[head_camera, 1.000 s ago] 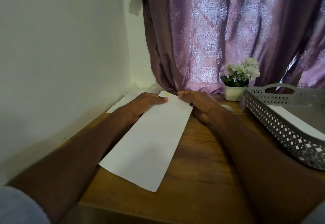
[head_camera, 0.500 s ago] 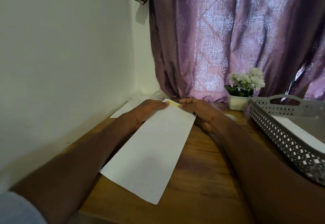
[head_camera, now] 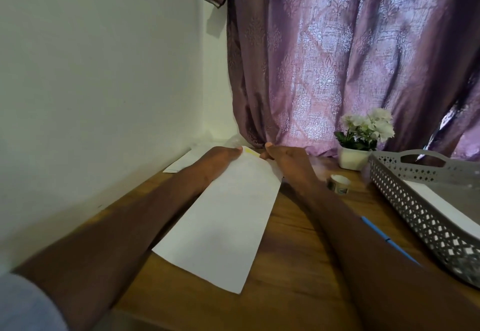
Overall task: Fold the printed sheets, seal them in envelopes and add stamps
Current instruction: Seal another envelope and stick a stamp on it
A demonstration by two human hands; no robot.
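Observation:
A long white envelope [head_camera: 223, 226] lies on the wooden table [head_camera: 298, 278], its far end pointing at the curtain. A yellow strip [head_camera: 250, 150] shows at that far end. My left hand [head_camera: 218, 160] rests on the envelope's far left corner, fingers laid on the paper. My right hand [head_camera: 285, 160] is at the far right corner, fingers curled and pinching the edge beside the yellow strip, thumb raised. A small roll of stamps [head_camera: 337, 183] stands just right of my right wrist.
A grey perforated basket [head_camera: 415, 216] holding white sheets [head_camera: 446, 203] sits at the right. A blue pen [head_camera: 389, 241] lies between it and my right arm. A white flower pot [head_camera: 354, 157] stands by the purple curtain. More paper [head_camera: 181, 163] lies near the left wall.
Both hands stay at the envelope's far end, and the yellow strip shows more. The view has shifted, so the roll of stamps and the blue pen are now in sight.

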